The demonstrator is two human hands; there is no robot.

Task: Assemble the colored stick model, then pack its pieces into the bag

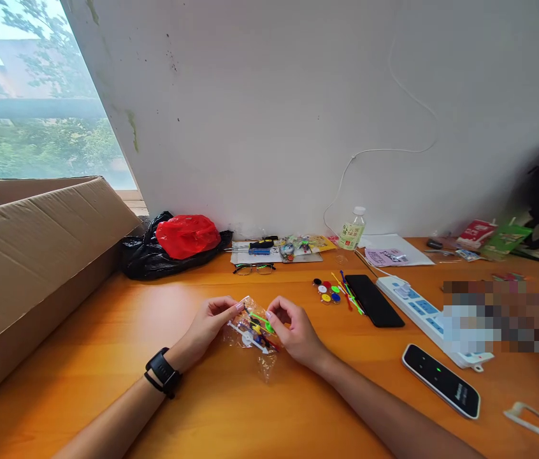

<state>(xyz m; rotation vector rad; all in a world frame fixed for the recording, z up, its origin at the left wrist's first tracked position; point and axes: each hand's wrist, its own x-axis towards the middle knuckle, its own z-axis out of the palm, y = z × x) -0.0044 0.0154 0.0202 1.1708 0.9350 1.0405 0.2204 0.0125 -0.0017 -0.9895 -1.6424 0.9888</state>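
Observation:
A clear plastic bag [266, 364] of small coloured plastic pieces is held just above the wooden table. White, green, yellow, blue and red arrow-like and round pieces show through it. My left hand [216, 317], with a black watch [162, 368] on the wrist, pinches the bag's upper left edge between thumb and fingers. On the other side, my right hand [293, 329] has thumb and finger closed on the bag's upper right, close to a green piece. Coloured discs [327, 298] and thin coloured arrows [346, 290] lie loose beyond my right hand.
A black phone [373, 301], white power strip [415, 312] and device with a green light [441, 380] lie to the right. Behind are glasses [253, 269], screwdrivers [260, 247], a bottle [352, 228] and a red bag [188, 236]. A cardboard box [35, 274] stands left; another person's arm shows right.

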